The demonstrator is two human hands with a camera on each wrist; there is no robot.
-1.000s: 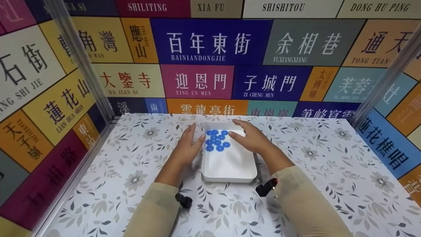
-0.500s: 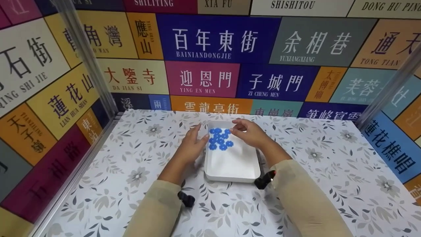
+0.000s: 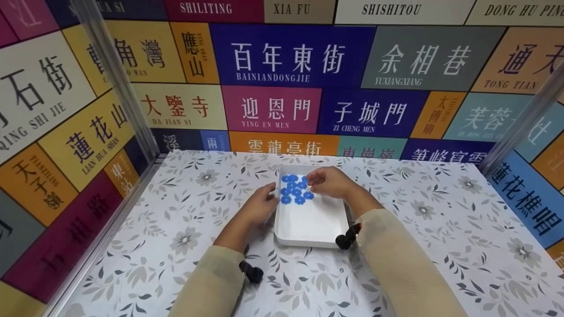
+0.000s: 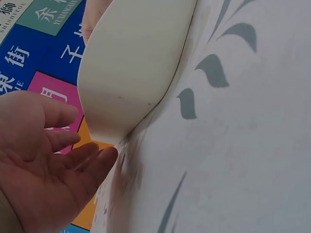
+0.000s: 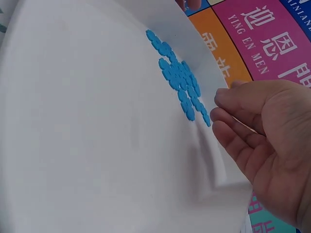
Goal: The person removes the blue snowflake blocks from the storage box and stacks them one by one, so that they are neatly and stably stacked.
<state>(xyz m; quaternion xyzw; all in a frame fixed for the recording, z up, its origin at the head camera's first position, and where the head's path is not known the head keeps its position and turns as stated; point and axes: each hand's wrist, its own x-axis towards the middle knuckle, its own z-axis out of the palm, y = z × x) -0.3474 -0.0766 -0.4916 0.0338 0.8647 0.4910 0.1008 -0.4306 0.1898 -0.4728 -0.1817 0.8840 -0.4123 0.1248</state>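
A white rectangular tray (image 3: 310, 224) lies on the table. Several small blue flower-shaped pieces (image 3: 296, 190) sit flat in its far left part, close together. My right hand (image 3: 332, 182) is over the tray's far right part, its fingers loosely bent beside the blue pieces. In the right wrist view, that right hand (image 5: 272, 141) shows nothing between thumb and fingers, and a small gap separates the fingertips from the pieces. Outside the tray's left wall is my left hand (image 3: 260, 207). The left wrist view shows this left hand (image 4: 53, 155) with relaxed fingers near the tray's outer wall (image 4: 131, 58); whether they touch it I cannot tell.
A white tablecloth (image 3: 185, 259) with grey leaves and flowers covers the table. Behind it stands a wall (image 3: 291, 55) of coloured signs. Clear upright edge strips (image 3: 116, 79) rise at the left and right corners. Each sleeve carries a small black wrist camera (image 3: 252, 272).
My right hand has come down and left, nearer the blue pieces, with its fingers more bent. The left hand has drawn back along the tray's left side. The blue pieces look unmoved in the tray.
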